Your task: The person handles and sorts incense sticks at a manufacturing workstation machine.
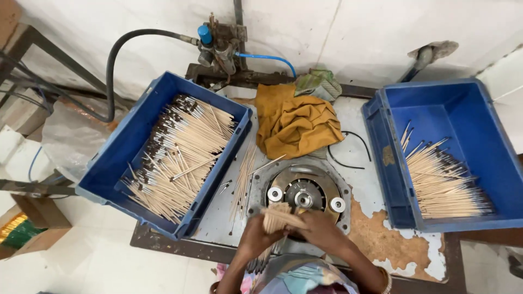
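Both your hands are at the near edge of the tabletop (376,223), meeting over the front of the round metal machine plate (305,190). Your left hand (256,235) has its fingers wrapped around a bundle of thin wooden sticks (277,216), held roughly upright, tips fanning out above the fist. Your right hand (320,230) presses against the same bundle from the other side, fingers curled onto it; darker stick ends hang below your left hand.

Left blue crate (117,158) sits tilted at the tabletop's left edge, heaped with the same sticks, dark-tipped ends toward its far-left wall. A few loose sticks (243,179) lie on the tabletop between that crate and the machine plate. Right blue crate (479,120) sits at the right edge, with a smaller stick pile in its near half.

Mustard-yellow cloth (294,122) is bunched at the far edge, just behind the plate; a green folded cloth (317,83) touches it behind. Black hose (117,60) and thin blue tube (269,57) run to the valve fitting (218,46) at the wall.
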